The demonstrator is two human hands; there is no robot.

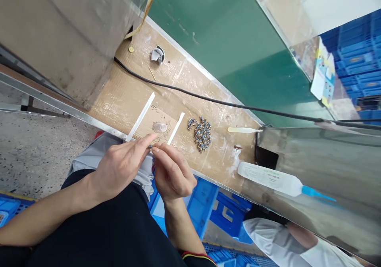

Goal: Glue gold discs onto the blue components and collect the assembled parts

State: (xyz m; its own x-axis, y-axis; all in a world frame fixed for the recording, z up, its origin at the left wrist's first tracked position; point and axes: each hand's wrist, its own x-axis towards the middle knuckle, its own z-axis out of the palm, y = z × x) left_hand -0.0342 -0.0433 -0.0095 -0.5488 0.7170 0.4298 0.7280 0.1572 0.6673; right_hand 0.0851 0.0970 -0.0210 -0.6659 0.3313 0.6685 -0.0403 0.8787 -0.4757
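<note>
A big green panel (214, 36) stands at 12 o'clock, and blue crates (354, 52) are stacked at 2 o'clock. The brown work top (116, 108) slants from 10 down to 4 o'clock, with white smears on it. A black cord (190, 93) runs across. A white bottle (269, 178) lies at 4 o'clock, its blue tip pointing between 3 and 4. The left hand (120, 165) at 8 o'clock and the right hand (172, 173) at 7 meet, fingertips pinching one tiny part (150, 146). Near the middle is a pile (203, 135) of blue-and-gold bits, pointing every way. A clear lump (160, 127) sits at 9 o'clock. The tiny part, at 8 o'clock, is too small to tell which way it points or how its long side runs.
</note>
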